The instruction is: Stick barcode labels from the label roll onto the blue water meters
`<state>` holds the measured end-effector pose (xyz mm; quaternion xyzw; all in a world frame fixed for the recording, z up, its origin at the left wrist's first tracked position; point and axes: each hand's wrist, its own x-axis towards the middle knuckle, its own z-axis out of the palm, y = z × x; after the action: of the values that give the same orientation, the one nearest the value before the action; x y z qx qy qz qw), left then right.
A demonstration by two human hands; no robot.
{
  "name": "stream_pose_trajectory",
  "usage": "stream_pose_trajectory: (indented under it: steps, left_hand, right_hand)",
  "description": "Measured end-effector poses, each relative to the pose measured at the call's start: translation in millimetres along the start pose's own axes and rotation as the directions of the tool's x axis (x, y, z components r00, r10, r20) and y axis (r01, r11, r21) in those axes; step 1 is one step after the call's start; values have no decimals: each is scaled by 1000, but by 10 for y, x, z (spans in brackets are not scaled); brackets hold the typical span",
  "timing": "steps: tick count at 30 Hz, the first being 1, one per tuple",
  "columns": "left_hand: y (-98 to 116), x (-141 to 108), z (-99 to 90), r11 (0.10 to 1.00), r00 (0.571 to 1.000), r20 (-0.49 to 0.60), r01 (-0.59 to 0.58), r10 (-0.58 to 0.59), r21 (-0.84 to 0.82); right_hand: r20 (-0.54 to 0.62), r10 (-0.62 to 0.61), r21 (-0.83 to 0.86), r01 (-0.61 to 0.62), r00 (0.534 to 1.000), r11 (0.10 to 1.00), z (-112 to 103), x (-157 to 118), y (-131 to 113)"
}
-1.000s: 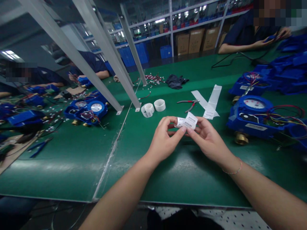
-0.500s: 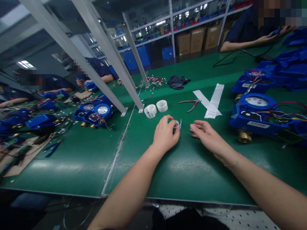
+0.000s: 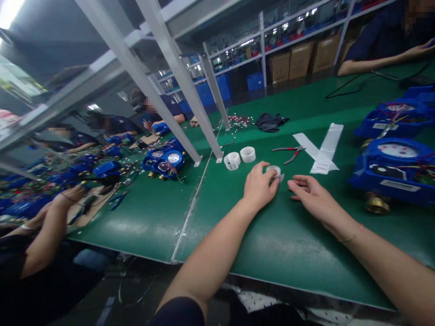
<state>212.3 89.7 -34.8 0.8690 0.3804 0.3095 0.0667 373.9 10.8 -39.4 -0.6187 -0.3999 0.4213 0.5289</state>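
My left hand [image 3: 261, 186] is closed round a small roll of whitish tape or labels [image 3: 273, 170], with a short end sticking out toward the right. Just to its right, my right hand [image 3: 311, 198] hovers over the table, fingers loosely bent and thumb apart, with nothing visible in it. Beyond the left hand stand two more white rolls, one at left [image 3: 232, 161] and one at right [image 3: 248, 155]. Red-and-black cutting pliers [image 3: 292, 153] lie by two crossed white label strips [image 3: 326, 151].
Blue meter housings with wires and a brass fitting [image 3: 377, 203] stand at right. Another blue meter [image 3: 166, 158] is left of the grey posts [image 3: 190, 90]. A dark cloth [image 3: 270, 122] and small connectors [image 3: 240, 120] lie farther back. A co-worker's hands [image 3: 68, 199] are at far left.
The view has swung left, so the table things sit farther right and a co-worker's arms show at left. My hands keep much the same pose, the roll still in the left.
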Motion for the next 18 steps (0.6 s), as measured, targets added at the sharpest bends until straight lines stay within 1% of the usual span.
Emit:
stream_pose_trajectory:
  steps: [2, 4, 6, 8, 11, 13, 14, 15, 16, 17, 18]
  left_hand:
    - [-14, 15, 33, 1000, 1000, 17, -4, 3, 17]
    - [-33, 9, 37, 1000, 1000, 9, 2, -2, 0]
    - [-24, -12, -4, 1000, 1000, -17, 12, -12, -28]
    - [25, -41, -101, 998, 998, -52, 25, -28, -55]
    - [70, -78, -375, 992, 991, -125, 37, -52, -117]
    - [-39, -87, -657, 979, 979, -187, 48, -85, -196]
    - [-154, -92, -830, 968, 966, -226, 71, -127, -240]
    - [-307, -103, -1024, 952, 942, -268, 123, -200, -279]
    - [-487, -123, -1238, 929, 897, -322, 200, -302, -313]
    - [-676, -157, -1468, 893, 808, -399, 322, -433, -316]
    - [-857, -202, -1705, 829, 674, -484, 467, -559, -308]
  right_hand:
    - [-13, 10, 8, -10, 1000, 1000, 1, 7, -3]
    - [-37, 32, 2, -32, 999, 1000, 0, 23, 4]
    - [-36, 47, -20, -47, 998, 999, 0, 36, 6]
    - [-25, 38, -35, -39, 999, 999, -4, 29, -10]
    - [-15, 37, -36, -38, 999, 999, -32, 5, -25]
    - [-15, 54, -33, -54, 998, 998, -68, 27, 35]
    - [-20, 56, -27, -56, 998, 998, -90, 59, 97]
    - [-30, 48, -19, -49, 998, 999, -114, 104, 179]
    - [-38, 33, -11, -33, 999, 999, -136, 159, 272]
    - [-40, 3, -9, -3, 999, 1000, -153, 218, 367]
    - [-21, -56, -14, 56, 998, 998, -163, 273, 452]
